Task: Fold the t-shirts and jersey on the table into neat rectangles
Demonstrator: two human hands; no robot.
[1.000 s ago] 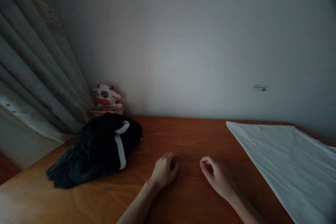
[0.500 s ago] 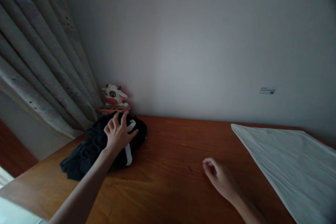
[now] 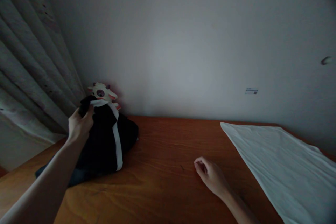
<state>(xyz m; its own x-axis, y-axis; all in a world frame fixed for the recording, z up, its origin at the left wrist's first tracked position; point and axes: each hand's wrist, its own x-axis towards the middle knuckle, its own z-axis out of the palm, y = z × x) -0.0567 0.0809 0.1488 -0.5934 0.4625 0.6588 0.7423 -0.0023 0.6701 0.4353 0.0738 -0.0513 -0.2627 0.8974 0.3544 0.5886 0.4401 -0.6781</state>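
My left hand (image 3: 79,125) is closed on the top edge of a black garment with a white stripe (image 3: 107,140) and holds that edge lifted above the wooden table (image 3: 168,154) at the left. The rest of the garment still lies bunched on the table. My right hand (image 3: 210,176) rests on the table near the middle, fingers loosely curled with nothing visible in them. It is a short way left of a white cloth (image 3: 283,164).
A small cow-like toy (image 3: 103,93) stands on a red base against the wall behind the garment. Grey curtains (image 3: 31,66) hang at the left. The white cloth lies flat over the table's right side. A plain wall rises behind the table.
My left hand went from the table's middle to the black garment, closed on its edge and lifted it. My right hand stayed almost where it was.
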